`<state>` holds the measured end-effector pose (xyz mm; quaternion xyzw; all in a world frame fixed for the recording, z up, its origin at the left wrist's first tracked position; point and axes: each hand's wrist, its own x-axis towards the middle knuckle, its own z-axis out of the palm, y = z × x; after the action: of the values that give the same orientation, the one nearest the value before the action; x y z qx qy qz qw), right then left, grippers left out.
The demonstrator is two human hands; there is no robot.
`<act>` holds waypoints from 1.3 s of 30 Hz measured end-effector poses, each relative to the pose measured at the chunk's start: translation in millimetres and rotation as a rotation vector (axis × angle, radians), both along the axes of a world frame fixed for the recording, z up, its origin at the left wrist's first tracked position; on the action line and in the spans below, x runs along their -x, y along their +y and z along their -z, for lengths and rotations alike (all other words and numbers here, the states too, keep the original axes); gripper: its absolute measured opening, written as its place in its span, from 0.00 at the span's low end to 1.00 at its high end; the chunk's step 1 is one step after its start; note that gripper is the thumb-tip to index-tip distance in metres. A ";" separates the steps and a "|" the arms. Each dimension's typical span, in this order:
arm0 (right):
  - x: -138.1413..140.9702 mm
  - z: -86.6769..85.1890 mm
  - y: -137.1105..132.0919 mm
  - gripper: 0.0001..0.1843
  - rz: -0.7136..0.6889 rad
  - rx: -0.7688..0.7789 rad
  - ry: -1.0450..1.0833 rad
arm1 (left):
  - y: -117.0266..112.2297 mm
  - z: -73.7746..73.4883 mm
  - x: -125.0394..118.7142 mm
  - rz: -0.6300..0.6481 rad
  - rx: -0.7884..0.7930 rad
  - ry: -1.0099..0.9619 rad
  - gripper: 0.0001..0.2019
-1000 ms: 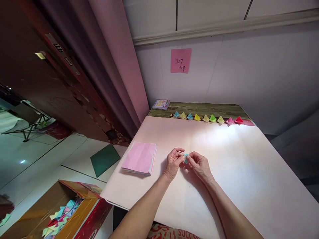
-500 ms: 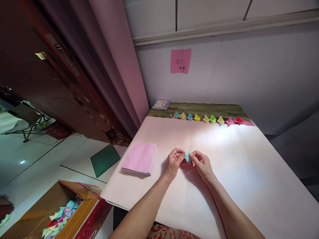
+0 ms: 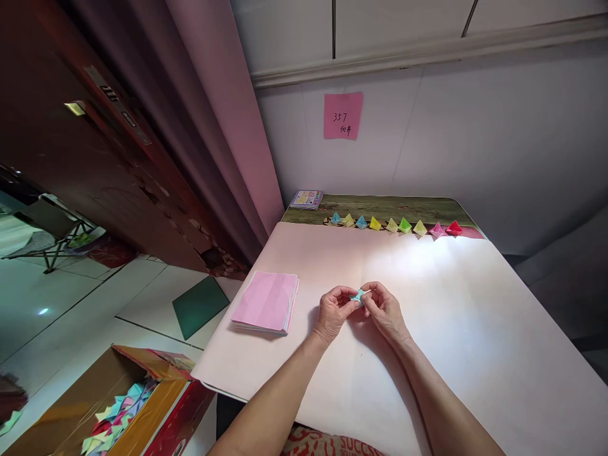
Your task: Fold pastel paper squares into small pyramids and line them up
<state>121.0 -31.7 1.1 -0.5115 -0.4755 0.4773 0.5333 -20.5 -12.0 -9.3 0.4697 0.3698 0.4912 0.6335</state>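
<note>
Between my two hands is a small folded piece of light blue paper (image 3: 359,296), held a little above the pale table covering (image 3: 323,253). My left hand (image 3: 335,310) pinches its left side with thumb and fingers. On the right side, my right hand (image 3: 384,310) pinches it too, the thumb on top. Fingertips cover much of the paper, so its full shape is hidden. To the left of my left hand lies a stack of square paper (image 3: 266,301) with a pink sheet on top.
Several small folded paper pieces (image 3: 375,223) in various colours stand in a row along the table's back. A small stack of printed cards (image 3: 306,199) lies at the back left corner. A cardboard box (image 3: 161,405) holding folded paper stands on the floor at lower left.
My left thumb has shifted slightly right and now covers more of the blue paper, less of which shows. Both hands stay in nearly the same place.
</note>
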 end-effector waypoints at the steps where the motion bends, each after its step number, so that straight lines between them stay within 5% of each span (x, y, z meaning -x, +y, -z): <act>1: 0.2 1.1 -0.5 0.13 0.001 -0.006 -0.022 | 0.3 0.1 0.6 -0.005 0.010 0.000 0.14; 8: -0.9 2.5 -1.6 0.09 -0.007 -0.051 0.014 | -0.4 -3.3 2.5 0.004 0.059 -0.013 0.15; 18: -12.6 -1.6 -1.0 0.20 -0.182 -0.031 0.102 | 0.0 -6.3 1.8 -0.072 0.117 -0.059 0.16; 29: -21.1 11.9 2.4 0.15 -0.048 -0.203 -0.227 | -0.8 -3.5 0.2 -0.048 0.120 -0.063 0.16; 39: -18.0 4.6 0.0 0.14 -0.024 -0.151 -0.315 | 0.0 -4.3 -0.4 -0.171 -0.164 0.233 0.11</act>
<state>139.0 -31.6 -3.5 -0.5327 -0.5939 0.3603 0.4833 -20.1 -12.0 -4.9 0.5404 0.4379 0.5141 0.5018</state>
